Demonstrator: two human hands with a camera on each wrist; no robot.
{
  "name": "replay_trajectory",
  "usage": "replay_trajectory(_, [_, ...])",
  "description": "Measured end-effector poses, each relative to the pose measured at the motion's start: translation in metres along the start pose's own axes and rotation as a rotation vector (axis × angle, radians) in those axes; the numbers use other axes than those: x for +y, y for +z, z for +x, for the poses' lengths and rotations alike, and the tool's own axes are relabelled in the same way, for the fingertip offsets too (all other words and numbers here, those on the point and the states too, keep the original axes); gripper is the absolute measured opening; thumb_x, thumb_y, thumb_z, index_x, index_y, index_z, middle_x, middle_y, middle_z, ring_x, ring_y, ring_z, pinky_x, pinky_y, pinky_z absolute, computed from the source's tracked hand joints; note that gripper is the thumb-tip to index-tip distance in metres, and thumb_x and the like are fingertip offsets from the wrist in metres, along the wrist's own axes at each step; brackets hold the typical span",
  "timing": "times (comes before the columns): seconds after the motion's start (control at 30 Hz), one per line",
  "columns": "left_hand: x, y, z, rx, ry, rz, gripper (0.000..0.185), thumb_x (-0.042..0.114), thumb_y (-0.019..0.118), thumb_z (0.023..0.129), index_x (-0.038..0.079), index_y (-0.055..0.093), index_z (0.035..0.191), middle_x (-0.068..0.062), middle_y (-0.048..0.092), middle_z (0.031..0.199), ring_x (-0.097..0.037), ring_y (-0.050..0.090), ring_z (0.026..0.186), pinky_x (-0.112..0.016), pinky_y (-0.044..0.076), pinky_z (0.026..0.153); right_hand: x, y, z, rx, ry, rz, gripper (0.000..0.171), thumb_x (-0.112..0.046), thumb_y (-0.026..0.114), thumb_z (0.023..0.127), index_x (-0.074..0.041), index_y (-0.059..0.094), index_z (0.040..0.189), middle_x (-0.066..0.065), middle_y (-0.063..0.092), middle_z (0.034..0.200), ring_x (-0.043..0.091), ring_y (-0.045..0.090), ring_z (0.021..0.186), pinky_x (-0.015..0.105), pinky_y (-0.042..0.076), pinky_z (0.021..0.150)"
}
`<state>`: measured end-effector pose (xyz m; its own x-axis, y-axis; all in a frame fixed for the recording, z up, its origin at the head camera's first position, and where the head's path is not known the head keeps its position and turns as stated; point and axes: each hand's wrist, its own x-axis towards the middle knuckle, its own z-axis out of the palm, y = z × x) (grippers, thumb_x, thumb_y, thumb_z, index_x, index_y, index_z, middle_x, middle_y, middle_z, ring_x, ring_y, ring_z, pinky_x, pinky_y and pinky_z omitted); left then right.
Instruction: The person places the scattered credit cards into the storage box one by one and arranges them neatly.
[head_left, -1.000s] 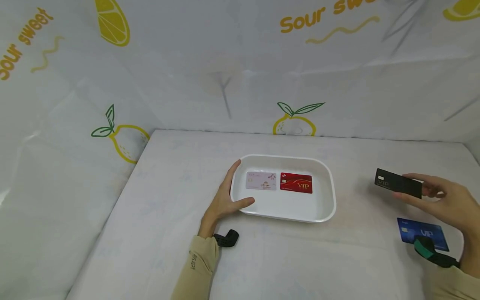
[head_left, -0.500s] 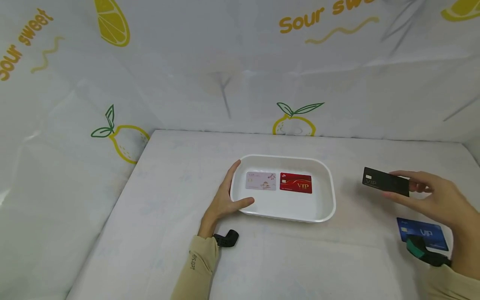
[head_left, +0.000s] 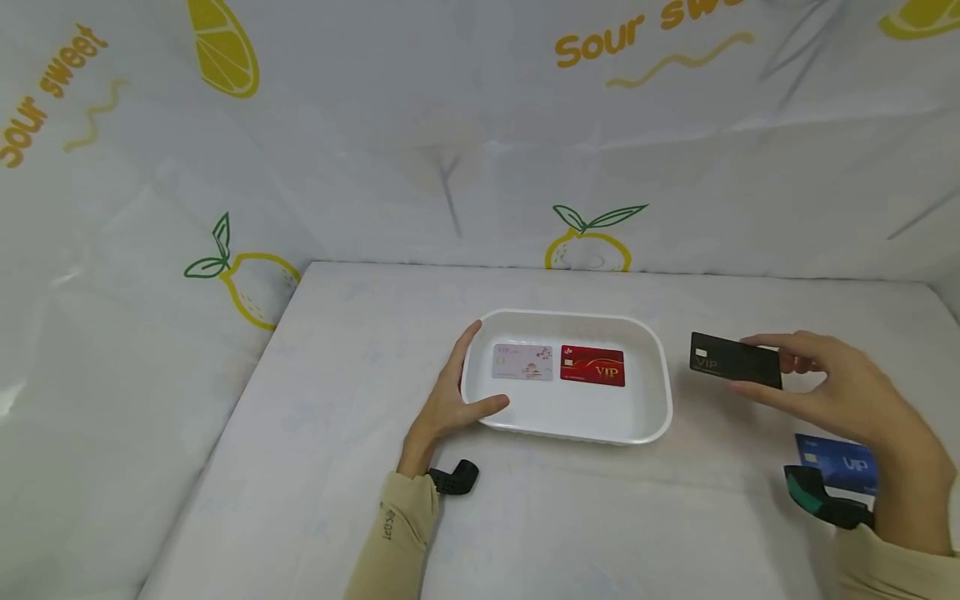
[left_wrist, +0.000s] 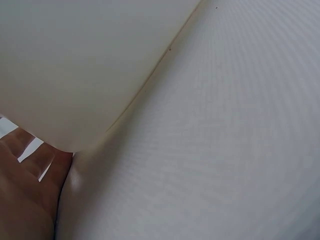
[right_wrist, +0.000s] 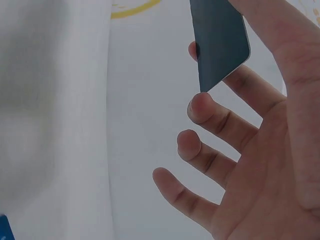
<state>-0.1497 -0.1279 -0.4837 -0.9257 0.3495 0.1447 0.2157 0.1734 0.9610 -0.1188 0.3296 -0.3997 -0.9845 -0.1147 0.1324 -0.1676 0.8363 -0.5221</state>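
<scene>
A white tray (head_left: pixel 577 419) stands mid-table with a pink VIP card (head_left: pixel 522 363) and a red VIP card (head_left: pixel 592 366) lying side by side inside. My left hand (head_left: pixel 450 392) holds its left end, thumb over the front left rim and fingers along the outer wall. In the left wrist view, fingers (left_wrist: pixel 30 155) lie against the tray's wall (left_wrist: pixel 85 65). Right of the tray, my right hand (head_left: pixel 840 383) pinches a black VIP card (head_left: pixel 731 360) by its right end, above the table. The right wrist view shows the card (right_wrist: pixel 220 45) between thumb and index finger, other fingers loosely bent.
A blue VIP card (head_left: pixel 836 462) lies on the table at the right, partly hidden by the right wrist and its strap-on camera (head_left: pixel 825 500). A pale edge shows below that card. A lemon-printed sheet (head_left: pixel 420 150) hangs behind the white-covered table (head_left: pixel 300 433).
My right hand has moved left with the black card, nearer the tray's right side, and its wrist now covers more of the blue card. My left hand and the tray have stayed in place.
</scene>
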Motion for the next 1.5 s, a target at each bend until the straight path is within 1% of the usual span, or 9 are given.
replay_trajectory(0.3, [0.000,0.000,-0.001,0.001,0.002,-0.005,0.119,0.068,0.082,0.072,0.030,0.017,0.164,-0.018,0.046,0.152,-0.033,0.053,0.126,-0.049,0.042,0.108,-0.016,0.005,0.004,-0.021,-0.048,-0.046,0.057,-0.037,0.095,0.069,-0.019,0.075,0.120,-0.002,0.054,0.084,-0.002,0.037,0.084,0.025,0.031,0.061])
replay_trajectory(0.5, [0.000,0.000,-0.001,0.003,-0.001,0.005,0.119,0.069,0.081,0.072,0.031,0.016,0.164,-0.017,0.047,0.150,-0.030,0.053,0.124,-0.046,0.043,0.107,-0.024,0.008,0.006,0.004,-0.114,-0.089,0.058,-0.038,0.096,0.067,-0.019,0.076,0.118,-0.003,0.055,0.082,-0.002,0.038,0.084,0.025,0.032,0.061])
replay_trajectory(0.63, [0.000,0.000,-0.001,0.005,-0.002,0.013,0.121,0.072,0.080,0.071,0.032,0.016,0.164,-0.017,0.048,0.150,-0.030,0.053,0.125,-0.048,0.042,0.108,-0.032,0.010,0.008,0.002,-0.129,-0.104,0.058,-0.040,0.095,0.067,-0.021,0.075,0.118,-0.002,0.056,0.083,0.001,0.041,0.085,0.025,0.034,0.062])
replay_trajectory(0.77, [0.001,0.001,-0.001,0.012,-0.003,0.014,0.121,0.074,0.079,0.070,0.033,0.016,0.164,-0.017,0.045,0.153,-0.031,0.051,0.127,-0.051,0.039,0.111,-0.042,0.013,0.009,-0.022,-0.117,-0.120,0.060,-0.044,0.094,0.068,-0.021,0.074,0.120,0.001,0.058,0.086,0.013,0.046,0.088,0.026,0.035,0.062])
replay_trajectory(0.87, [0.002,0.001,-0.001,0.013,-0.007,0.009,0.121,0.072,0.080,0.070,0.032,0.016,0.164,-0.017,0.045,0.153,-0.031,0.051,0.128,-0.052,0.038,0.111,-0.048,0.015,0.011,-0.042,-0.111,-0.131,0.061,-0.046,0.093,0.069,-0.020,0.074,0.121,0.002,0.060,0.088,0.020,0.048,0.090,0.026,0.036,0.061])
replay_trajectory(1.07, [0.001,0.001,0.000,0.008,-0.013,0.012,0.122,0.073,0.080,0.070,0.029,0.016,0.164,-0.017,0.047,0.151,-0.031,0.052,0.126,-0.050,0.041,0.109,-0.056,0.020,0.012,-0.052,-0.132,-0.142,0.061,-0.048,0.093,0.069,-0.021,0.074,0.121,-0.001,0.061,0.086,0.021,0.051,0.090,0.027,0.037,0.062])
replay_trajectory(1.13, [0.001,0.001,0.000,0.005,-0.014,0.009,0.121,0.073,0.080,0.070,0.032,0.016,0.164,-0.017,0.046,0.151,-0.031,0.052,0.127,-0.050,0.041,0.108,-0.060,0.021,0.013,-0.063,-0.133,-0.149,0.062,-0.049,0.092,0.070,-0.020,0.073,0.122,0.000,0.061,0.086,0.022,0.053,0.090,0.028,0.037,0.062])
replay_trajectory(1.33, [0.001,0.000,0.000,0.001,0.000,0.000,0.118,0.067,0.082,0.073,0.031,0.016,0.164,-0.018,0.046,0.152,-0.033,0.052,0.127,-0.049,0.041,0.108,-0.071,0.026,0.017,-0.074,-0.133,-0.153,0.063,-0.052,0.092,0.070,-0.020,0.073,0.122,0.001,0.062,0.088,0.024,0.054,0.091,0.030,0.038,0.062])
replay_trajectory(1.5, [0.001,0.000,0.000,-0.002,-0.003,-0.002,0.121,0.071,0.081,0.071,0.030,0.015,0.164,-0.019,0.047,0.150,-0.032,0.053,0.125,-0.048,0.042,0.107,-0.081,0.031,0.019,-0.110,-0.129,-0.149,0.065,-0.054,0.090,0.071,-0.018,0.073,0.123,0.003,0.064,0.090,0.025,0.055,0.092,0.031,0.039,0.063])
